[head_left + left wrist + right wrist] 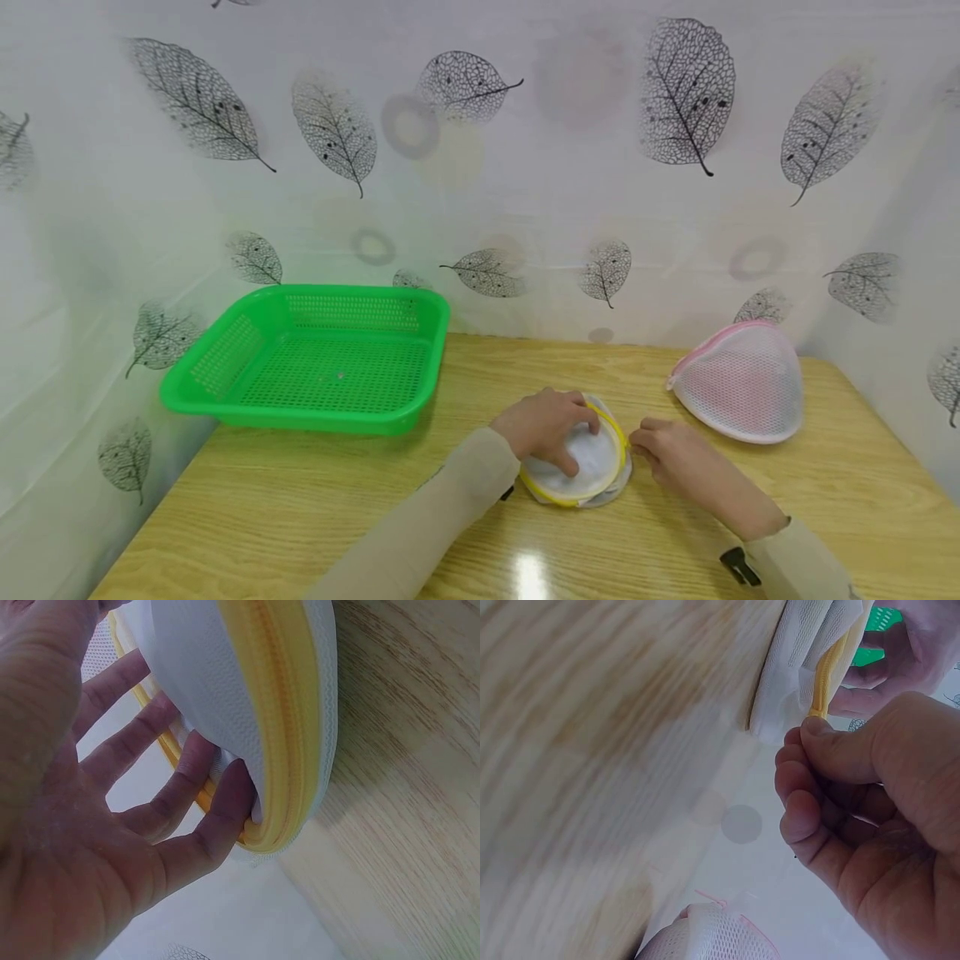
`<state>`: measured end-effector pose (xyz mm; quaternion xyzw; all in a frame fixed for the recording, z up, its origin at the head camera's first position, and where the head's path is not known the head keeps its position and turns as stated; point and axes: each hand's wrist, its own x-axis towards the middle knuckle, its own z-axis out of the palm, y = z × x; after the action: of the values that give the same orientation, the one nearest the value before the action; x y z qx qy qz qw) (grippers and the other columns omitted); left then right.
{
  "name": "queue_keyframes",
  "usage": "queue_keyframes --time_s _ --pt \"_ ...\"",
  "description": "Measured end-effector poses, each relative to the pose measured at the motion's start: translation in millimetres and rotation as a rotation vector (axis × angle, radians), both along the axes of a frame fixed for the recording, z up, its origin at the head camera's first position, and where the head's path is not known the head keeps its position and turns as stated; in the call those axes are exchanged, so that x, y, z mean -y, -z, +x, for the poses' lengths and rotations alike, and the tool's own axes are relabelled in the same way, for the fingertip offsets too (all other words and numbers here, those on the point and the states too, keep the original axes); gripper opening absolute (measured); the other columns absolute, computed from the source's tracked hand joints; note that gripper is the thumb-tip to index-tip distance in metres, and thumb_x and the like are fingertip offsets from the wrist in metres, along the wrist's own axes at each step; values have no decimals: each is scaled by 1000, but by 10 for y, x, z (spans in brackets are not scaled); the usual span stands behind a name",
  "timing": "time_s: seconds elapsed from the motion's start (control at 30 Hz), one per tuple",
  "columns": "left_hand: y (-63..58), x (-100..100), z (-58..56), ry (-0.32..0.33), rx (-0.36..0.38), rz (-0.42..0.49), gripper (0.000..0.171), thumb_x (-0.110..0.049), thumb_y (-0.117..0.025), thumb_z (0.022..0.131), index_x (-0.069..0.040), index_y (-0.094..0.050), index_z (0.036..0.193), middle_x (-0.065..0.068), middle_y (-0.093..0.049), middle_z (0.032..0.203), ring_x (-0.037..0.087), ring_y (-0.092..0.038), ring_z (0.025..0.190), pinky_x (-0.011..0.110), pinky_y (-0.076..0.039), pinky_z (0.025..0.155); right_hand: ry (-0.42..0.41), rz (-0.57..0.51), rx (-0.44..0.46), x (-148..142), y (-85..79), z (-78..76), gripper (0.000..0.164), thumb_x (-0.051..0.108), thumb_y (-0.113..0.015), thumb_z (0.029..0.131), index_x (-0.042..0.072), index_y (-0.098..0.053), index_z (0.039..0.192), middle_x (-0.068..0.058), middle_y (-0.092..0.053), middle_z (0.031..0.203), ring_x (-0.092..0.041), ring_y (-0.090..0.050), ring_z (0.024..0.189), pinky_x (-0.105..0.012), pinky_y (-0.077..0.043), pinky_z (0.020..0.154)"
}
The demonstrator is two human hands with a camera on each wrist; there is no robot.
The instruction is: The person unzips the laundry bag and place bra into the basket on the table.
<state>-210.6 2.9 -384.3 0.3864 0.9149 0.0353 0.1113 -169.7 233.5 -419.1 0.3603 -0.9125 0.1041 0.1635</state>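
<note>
Pale sheeting (pixel 487 208) printed with dark leaf skeletons and faint rings is hung behind the wood-grained tabletop (pixel 217 517) and along both its sides. At the left, toward the back, the tabletop is occupied by a green perforated basket (pixel 285 417), its rim slightly overhanging the left edge. Near the middle, a whitish mesh bag with yellow edging (pixel 600 462) is laid on the wood, and a patch of light is reflected from the surface in front of it. Its opening is touched from the left by the left hand (pixel 547 427), whose fingers are spread and loosely bent rather than closed around anything. At the bag's right side, the yellow edging is pinched between thumb and fingertips of the right hand (pixel 667 454). Farther right, near the back sheeting, a pink-trimmed mesh bag (pixel 750 392) is set, well apart from the basket.
</note>
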Motion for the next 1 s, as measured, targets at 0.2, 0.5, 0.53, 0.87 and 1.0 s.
queue_keyframes --time_s 0.2,0.5,0.53,0.87,1.0 --pt "-9 3 5 -2 -1 0 50 -38 -86 79 -33 -66 125 -10 -61 130 17 -60 106 27 -52 89 -8 -6 1 -8 11 6 22 -4 -81 77 14 -69 77 12 -51 71 3 -44 63 -21 -42 55" --pt "-1 0 -5 -3 1 4 50 -39 -86 79 -33 -67 125 -10 -61 130 18 -60 107 27 -53 90 -32 -8 -15 -15 19 11 24 -6 -82 75 13 -68 76 11 -50 70 3 -44 62 -21 -41 55" --pt "-1 1 -6 -4 2 5 50 -39 -86 79 -33 -67 125 -10 -61 130 18 -60 107 27 -52 90 -36 -11 -19 -15 19 10 24 -6 -82 75 13 -68 75 11 -51 70 2 -44 62 -21 -41 54" --pt "-10 6 -6 2 -5 -9 50 -39 -85 80 -33 -66 126 -10 -61 129 17 -60 106 27 -52 91 -42 4 4 -17 -4 44 20 -5 -80 77 12 -69 77 10 -56 72 -3 -55 63 -24 -48 57" --pt "1 3 -6 -2 -1 3 50 -38 -86 79 -33 -67 125 -10 -61 127 17 -60 104 26 -52 88 -49 -2 -1 -23 8 48 21 -5 -81 76 12 -69 77 10 -55 72 -2 -53 63 -24 -47 57"
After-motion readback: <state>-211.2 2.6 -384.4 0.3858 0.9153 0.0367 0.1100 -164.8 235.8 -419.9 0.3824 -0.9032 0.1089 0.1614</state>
